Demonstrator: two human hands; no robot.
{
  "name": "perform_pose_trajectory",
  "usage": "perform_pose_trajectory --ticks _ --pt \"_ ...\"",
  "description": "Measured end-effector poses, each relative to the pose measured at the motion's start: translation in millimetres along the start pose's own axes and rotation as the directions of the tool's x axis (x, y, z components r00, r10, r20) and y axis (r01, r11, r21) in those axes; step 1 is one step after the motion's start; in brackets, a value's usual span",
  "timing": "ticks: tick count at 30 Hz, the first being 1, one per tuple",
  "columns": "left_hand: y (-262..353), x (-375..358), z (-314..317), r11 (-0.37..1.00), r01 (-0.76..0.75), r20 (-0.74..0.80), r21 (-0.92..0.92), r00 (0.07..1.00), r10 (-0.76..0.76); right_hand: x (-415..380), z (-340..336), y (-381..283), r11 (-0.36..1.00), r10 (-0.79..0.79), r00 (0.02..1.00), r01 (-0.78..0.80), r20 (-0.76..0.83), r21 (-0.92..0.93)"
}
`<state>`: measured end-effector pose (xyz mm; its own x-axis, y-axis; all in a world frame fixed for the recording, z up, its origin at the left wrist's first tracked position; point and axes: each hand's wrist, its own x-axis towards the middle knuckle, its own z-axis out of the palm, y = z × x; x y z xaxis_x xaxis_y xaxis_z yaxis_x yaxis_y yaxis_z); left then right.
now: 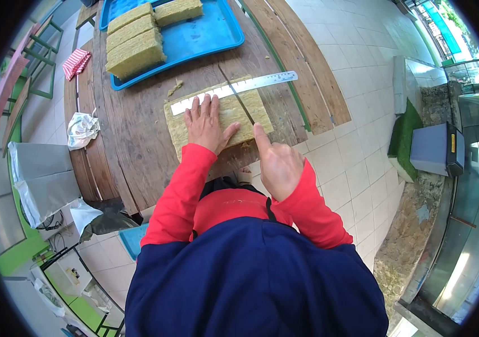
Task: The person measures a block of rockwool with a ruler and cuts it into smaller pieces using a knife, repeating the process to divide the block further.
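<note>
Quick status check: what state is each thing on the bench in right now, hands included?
Left hand: flat, pressing the slab.
Right hand: grip closed on the knife.
Knife: blade laid across the slab, beside the ruler's crossing.
Slab: lying flat on the wooden table.
Ruler: lying across the slab.
Blue tray: holding cut blocks.

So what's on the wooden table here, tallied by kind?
Fibrous yellow slabs: 5, four on the blue tray and one being cut
Blue tray: 1
Metal ruler: 1
Knife: 1, in the right hand; the left hand presses the slab
Striped red cloth: 1
Crumpled white bag: 1
Total: 10
</note>
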<state>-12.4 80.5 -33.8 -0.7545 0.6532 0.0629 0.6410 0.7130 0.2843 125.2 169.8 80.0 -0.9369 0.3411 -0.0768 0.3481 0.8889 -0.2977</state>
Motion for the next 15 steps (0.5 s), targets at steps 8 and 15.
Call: perform_pose_trajectory --ticks 8,15 --pt "-3 -2 1 0.999 -0.015 -0.004 -0.032 1.000 0.015 -9 -6 -7 1.000 -0.011 1.000 0.010 0.008 0.025" --pt "-4 -1 2 1.000 -0.022 -0.013 -0.019 1.000 0.022 -11 -6 -11 1.000 -0.002 1.000 0.002 0.013 0.019"
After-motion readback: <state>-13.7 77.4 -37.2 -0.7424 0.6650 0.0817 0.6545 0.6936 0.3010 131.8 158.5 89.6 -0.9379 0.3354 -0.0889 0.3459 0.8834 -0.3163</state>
